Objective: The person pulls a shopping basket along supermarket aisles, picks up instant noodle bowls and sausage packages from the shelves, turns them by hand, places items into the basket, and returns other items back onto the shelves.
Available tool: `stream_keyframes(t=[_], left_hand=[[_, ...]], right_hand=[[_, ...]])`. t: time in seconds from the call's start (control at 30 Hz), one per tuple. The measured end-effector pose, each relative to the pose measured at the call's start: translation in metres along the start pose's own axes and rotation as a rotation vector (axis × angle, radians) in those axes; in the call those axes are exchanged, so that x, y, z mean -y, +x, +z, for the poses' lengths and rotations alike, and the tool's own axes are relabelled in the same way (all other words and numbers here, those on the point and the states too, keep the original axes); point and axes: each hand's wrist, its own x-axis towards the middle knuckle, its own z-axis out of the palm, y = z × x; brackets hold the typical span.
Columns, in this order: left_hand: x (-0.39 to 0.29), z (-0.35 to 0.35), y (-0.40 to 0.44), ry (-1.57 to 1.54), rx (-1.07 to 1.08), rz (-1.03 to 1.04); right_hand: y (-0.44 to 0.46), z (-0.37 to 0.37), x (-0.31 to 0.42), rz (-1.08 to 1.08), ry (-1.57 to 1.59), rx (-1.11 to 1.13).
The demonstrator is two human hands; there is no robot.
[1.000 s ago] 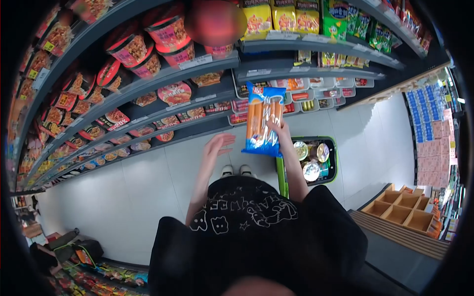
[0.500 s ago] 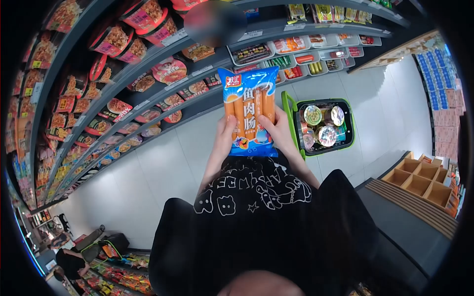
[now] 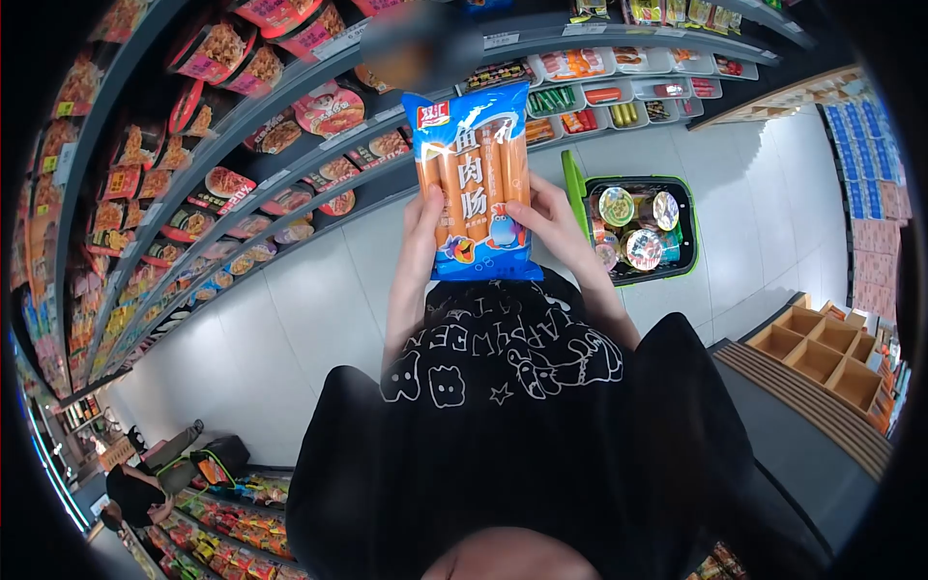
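A blue and orange pack of fish sausages (image 3: 472, 184) is held up in front of my chest, its printed face toward me. My left hand (image 3: 420, 222) grips its left edge, thumb on the front. On the right edge my right hand (image 3: 543, 215) does the same, with the thumb pressed near the lower corner. Fingers behind the pack are hidden. Right of my right hand, a black and green shopping basket (image 3: 688, 222) stands on the floor with several round-lidded tubs (image 3: 642, 248) inside.
Shelves of instant noodle bowls (image 3: 329, 108) run along the left. White trays of packaged sausages (image 3: 604, 95) line the shelf ahead. A wooden compartment rack (image 3: 822, 353) is at the right. Another person (image 3: 135, 495) is at the lower left beside a second shelf.
The sausage pack and both my hands have shifted slightly up and to the left, and the pack tilts a little more. Both hands still hold it.
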Motion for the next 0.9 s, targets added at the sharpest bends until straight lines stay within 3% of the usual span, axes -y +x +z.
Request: stream_keyframes(t=[0.9], left_hand=[[-0.001, -0.010, -0.007, 0.034, 0.038, 0.016]], right_hand=[[-0.003, 0.007, -0.007, 0.033, 0.069, -0.016]])
